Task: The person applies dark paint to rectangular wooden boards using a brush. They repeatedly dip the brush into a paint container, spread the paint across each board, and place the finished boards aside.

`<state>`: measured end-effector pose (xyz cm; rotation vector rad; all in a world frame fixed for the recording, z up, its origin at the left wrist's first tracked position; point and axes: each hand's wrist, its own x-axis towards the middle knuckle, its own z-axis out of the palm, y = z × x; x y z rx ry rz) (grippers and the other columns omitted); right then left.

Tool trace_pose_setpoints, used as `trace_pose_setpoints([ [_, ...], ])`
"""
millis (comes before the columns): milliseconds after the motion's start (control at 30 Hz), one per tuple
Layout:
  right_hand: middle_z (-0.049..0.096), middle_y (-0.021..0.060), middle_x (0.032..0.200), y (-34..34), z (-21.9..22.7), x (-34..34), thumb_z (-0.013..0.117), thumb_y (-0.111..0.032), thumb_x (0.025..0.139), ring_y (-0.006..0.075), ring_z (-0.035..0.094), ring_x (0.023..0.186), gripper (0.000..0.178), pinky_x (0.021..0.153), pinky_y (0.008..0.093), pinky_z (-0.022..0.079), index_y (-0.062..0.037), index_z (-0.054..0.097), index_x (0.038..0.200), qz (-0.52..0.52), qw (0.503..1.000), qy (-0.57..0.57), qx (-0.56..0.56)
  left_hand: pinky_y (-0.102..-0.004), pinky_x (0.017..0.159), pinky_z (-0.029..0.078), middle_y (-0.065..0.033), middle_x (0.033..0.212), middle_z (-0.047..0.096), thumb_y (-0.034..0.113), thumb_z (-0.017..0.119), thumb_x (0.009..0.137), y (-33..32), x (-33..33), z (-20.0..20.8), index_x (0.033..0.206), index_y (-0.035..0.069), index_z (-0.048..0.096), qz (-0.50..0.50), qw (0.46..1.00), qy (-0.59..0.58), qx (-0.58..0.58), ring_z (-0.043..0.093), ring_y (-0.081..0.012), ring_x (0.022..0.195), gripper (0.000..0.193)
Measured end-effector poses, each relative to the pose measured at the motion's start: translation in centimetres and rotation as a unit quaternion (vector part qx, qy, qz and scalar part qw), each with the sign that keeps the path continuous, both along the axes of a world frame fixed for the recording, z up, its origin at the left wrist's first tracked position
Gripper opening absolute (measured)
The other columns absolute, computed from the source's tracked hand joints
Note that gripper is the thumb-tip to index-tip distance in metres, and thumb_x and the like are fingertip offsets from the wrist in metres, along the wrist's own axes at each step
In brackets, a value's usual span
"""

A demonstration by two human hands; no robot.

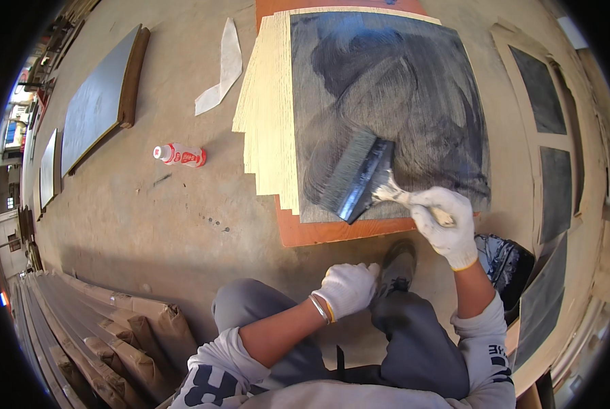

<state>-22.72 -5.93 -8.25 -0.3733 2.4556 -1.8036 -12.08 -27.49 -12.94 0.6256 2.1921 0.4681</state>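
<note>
My right hand [448, 221], in a white knit glove, is closed round the pale, paint-smeared handle of a wide paintbrush [356, 178]. The brush's dark bristles rest over the near left part of a sheet [400, 88] streaked unevenly with black paint. Under that sheet lies a fanned stack of pale wood-grain sheets [267, 116], their edges showing on the left. My left hand [349, 290], gloved too, is curled into a loose fist over my lap, away from the stack, and nothing shows in it.
An orange-brown board [318, 236] supports the stack. Right of my knee stands a paint-smeared black container [502, 266]. A red and white bottle [180, 155] and a white strip [224, 65] lie on the floor. Dark panels [536, 88] line the right; wrapped bundles [128, 327] lie lower left.
</note>
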Motion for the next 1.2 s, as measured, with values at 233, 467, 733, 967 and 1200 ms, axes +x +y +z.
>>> trace_pose_setpoints([
  [233,0.075,0.0127,0.087,-2.7,0.9,3.0,0.08,0.005,0.083,0.0234,0.071,0.071,0.02,0.066,0.0327,0.054,-0.0008,0.072,0.101,-0.01,0.991,0.124,0.059,-0.0505,0.07,0.06,-0.0162,0.099,0.073,0.03,0.057,0.101,-0.1,0.3,-0.1,0.115,0.01,0.062,0.009,0.999,-0.008,0.032,0.075,-0.0384,0.083,0.024],
  [467,0.069,0.0108,0.076,-4.0,1.2,3.5,0.081,0.003,0.082,0.0241,0.067,0.063,0.021,0.059,0.0358,0.05,-0.0012,0.073,0.101,-0.013,0.982,0.16,0.099,-0.0511,0.069,0.06,-0.0167,0.097,0.073,0.03,0.058,0.1,0.2,0.5,0.2,0.112,0.01,0.061,0.019,0.998,0.011,0.061,0.075,-0.0387,0.081,0.023],
  [733,0.072,0.0117,0.081,-4.1,1.2,4.3,0.081,0.005,0.082,0.0241,0.066,0.063,0.026,0.059,0.036,0.05,-0.0019,0.072,0.105,-0.022,0.976,0.183,0.117,-0.0507,0.068,0.06,-0.0166,0.096,0.073,0.031,0.057,0.102,0.8,1.2,0.3,0.113,0.01,0.062,0.004,0.999,-0.012,0.052,0.075,-0.0388,0.08,0.024],
  [967,0.072,0.0137,0.082,0.3,0.7,7.5,0.083,0.001,0.083,0.0274,0.07,0.068,0.024,0.064,0.0362,0.054,-0.0004,0.073,0.105,-0.172,0.967,0.14,0.123,-0.0512,0.073,0.06,-0.0159,0.098,0.074,0.032,0.058,0.102,1.6,1.2,0.9,0.118,0.011,0.063,-0.023,0.998,-0.004,0.063,0.075,-0.0376,0.084,0.027],
  [1200,0.077,0.014,0.09,2.7,0.9,10.2,0.08,0.0,0.088,0.0245,0.074,0.076,0.02,0.072,0.0342,0.058,0.0013,0.073,0.106,-0.232,0.954,0.15,0.113,-0.0522,0.074,0.06,-0.0169,0.099,0.074,0.031,0.06,0.101,3.1,0.4,0.7,0.118,0.012,0.064,-0.049,0.996,0.013,0.072,0.074,-0.0392,0.086,0.027],
])
